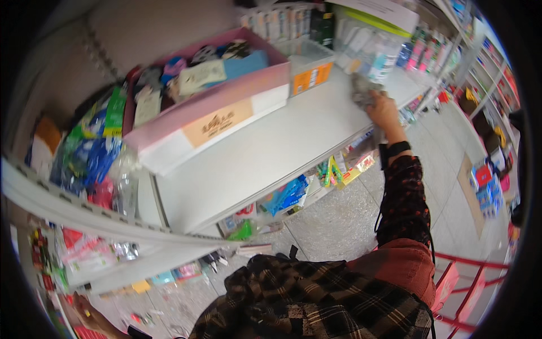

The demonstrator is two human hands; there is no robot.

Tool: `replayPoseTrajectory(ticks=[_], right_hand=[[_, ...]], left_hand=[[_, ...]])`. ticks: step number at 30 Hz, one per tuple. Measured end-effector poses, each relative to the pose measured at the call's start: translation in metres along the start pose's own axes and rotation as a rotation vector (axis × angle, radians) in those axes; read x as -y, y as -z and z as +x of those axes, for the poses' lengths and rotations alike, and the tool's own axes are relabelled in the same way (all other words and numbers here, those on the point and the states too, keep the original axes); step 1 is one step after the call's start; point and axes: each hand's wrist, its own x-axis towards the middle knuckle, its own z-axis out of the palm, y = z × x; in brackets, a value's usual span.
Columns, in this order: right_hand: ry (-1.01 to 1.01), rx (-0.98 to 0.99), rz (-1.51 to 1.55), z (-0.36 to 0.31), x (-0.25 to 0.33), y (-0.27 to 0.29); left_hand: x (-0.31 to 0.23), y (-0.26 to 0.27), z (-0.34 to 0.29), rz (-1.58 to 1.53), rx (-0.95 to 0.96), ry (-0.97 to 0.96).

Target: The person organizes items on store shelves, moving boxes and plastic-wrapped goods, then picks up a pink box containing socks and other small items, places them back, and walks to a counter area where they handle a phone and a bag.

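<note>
My right hand (386, 114) is closed on a crumpled grey cloth (361, 90) and presses it to the white shelf (254, 155), toward the shelf's right end. Just beyond the cloth are clear plastic containers (357, 48). At the lower left edge of the picture is my left hand (89, 314), away from the shelf top and near something red. Its fingers are small and blurred, so whether it holds anything does not show.
A pink and white box (214, 121) of folded socks fills the shelf's left part, beside a clear bin (310, 65) with an orange label. Bagged goods (93, 147) crowd the far left. Packets (288, 195) lie on a lower shelf. A red metal frame (466, 288) stands at lower right.
</note>
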Motion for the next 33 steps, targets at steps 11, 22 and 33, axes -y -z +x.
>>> replayPoseTrajectory(ticks=[11, 22, 33], right_hand=[[0.468, 0.101, 0.493, -0.096, 0.152, 0.060], [0.253, 0.959, 1.057, -0.275, 0.252, 0.072], [0.498, 1.024, 1.063, -0.365, 0.482, -0.007]], left_hand=[[0.060, 0.054, -0.168, -0.119, -0.035, 0.420], [0.115, 0.095, -0.198, -0.164, -0.043, 0.611], [0.242, 0.205, -0.288, -0.104, -0.077, 0.899]])
